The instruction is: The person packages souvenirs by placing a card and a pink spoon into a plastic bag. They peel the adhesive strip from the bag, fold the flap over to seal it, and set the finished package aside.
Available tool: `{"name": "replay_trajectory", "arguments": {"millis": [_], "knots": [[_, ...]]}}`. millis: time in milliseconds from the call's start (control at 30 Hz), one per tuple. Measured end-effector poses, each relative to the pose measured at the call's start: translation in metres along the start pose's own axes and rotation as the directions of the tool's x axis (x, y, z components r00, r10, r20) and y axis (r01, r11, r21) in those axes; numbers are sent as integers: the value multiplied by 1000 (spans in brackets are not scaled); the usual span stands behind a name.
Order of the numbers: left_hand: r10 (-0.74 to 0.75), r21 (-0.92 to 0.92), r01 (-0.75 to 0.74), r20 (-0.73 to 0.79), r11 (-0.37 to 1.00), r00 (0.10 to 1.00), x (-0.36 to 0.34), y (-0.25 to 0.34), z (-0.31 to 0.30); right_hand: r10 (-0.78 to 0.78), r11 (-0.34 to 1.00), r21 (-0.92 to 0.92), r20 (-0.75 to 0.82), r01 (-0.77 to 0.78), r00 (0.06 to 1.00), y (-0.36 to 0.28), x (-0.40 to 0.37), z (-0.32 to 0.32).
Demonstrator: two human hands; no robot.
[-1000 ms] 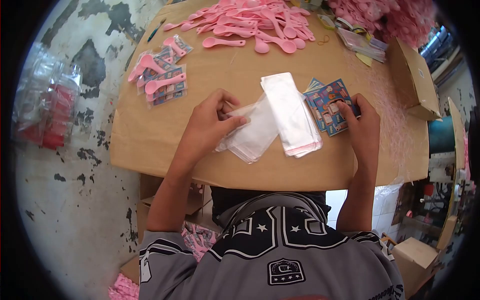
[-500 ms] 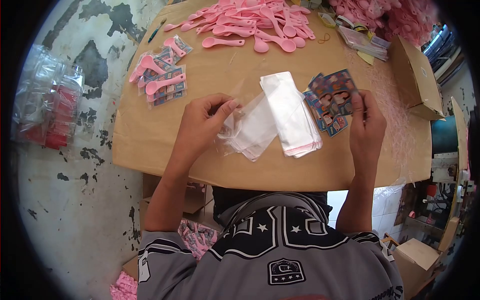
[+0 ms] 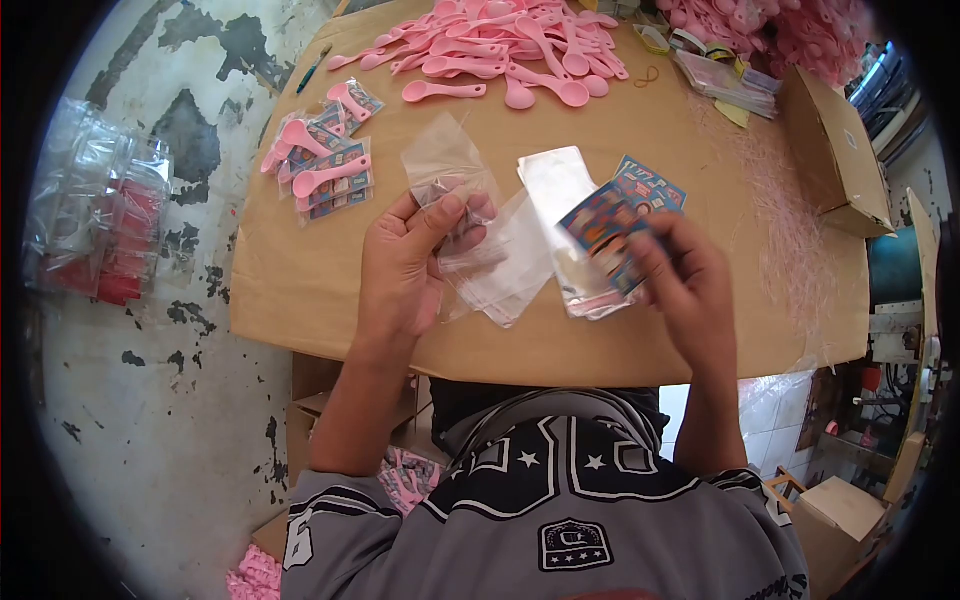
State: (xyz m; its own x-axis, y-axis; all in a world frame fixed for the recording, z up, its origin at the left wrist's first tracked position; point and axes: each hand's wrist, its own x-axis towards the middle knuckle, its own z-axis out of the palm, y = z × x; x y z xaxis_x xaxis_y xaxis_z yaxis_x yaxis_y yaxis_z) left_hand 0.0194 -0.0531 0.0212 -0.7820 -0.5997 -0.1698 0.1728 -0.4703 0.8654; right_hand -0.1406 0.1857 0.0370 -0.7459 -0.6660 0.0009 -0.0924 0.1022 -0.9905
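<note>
A clear plastic bag (image 3: 440, 160) is held between the thumb and fingers of my left hand (image 3: 410, 250). Pinched in my right hand (image 3: 685, 280) is a printed card (image 3: 598, 232), slightly blurred, over the right side of a stack of white-looking plastic bags (image 3: 550, 180). More cards (image 3: 655, 185) lie on the table just behind my right hand. Loose clear bags (image 3: 515, 265) are spread between my left hand and the stack. Packed bags with pink spoons and cards (image 3: 325, 175) lie at the table's left.
A large heap of pink spoons (image 3: 480, 40) covers the back of the brown table (image 3: 400, 130). A pen (image 3: 314, 68) lies at the back left. Tape rolls (image 3: 690, 42) and a cardboard box (image 3: 825, 160) are at the right. Plastic packs (image 3: 95, 210) lie far left.
My left hand has raised a clear bag off the loose ones. My right hand has moved left with the card, away from the other cards and over the bag stack.
</note>
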Motion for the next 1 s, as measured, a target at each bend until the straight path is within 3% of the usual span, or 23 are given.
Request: {"name": "replay_trajectory", "arguments": {"millis": [133, 233, 367, 467, 567, 667, 1000], "knots": [[83, -136, -89, -48, 987, 995, -6, -10, 19, 97, 983, 134, 192, -124, 977, 0, -6, 27], [99, -230, -111, -62, 967, 993, -10, -17, 37, 93, 944, 289, 229, -159, 969, 1, -6, 39], [86, -329, -104, -69, 939, 994, -13, -22, 46, 23, 912, 407, 63, -47, 998, 0, -5, 54], [106, -333, -122, -64, 935, 992, -15, -27, 50, 16, 930, 365, 55, -35, 998, -1, -5, 55], [96, -349, -107, -49, 931, 994, -16, -28, 53, 81, 966, 230, 154, -115, 985, -2, -5, 46], [131, -327, -157, -99, 932, 986, -15, -30, 57, 42, 976, 210, 71, -56, 997, -1, -6, 45], [137, -297, -175, -145, 939, 980, -10, -38, 62, 14, 946, 324, 50, -29, 999, 7, -11, 35]]}}
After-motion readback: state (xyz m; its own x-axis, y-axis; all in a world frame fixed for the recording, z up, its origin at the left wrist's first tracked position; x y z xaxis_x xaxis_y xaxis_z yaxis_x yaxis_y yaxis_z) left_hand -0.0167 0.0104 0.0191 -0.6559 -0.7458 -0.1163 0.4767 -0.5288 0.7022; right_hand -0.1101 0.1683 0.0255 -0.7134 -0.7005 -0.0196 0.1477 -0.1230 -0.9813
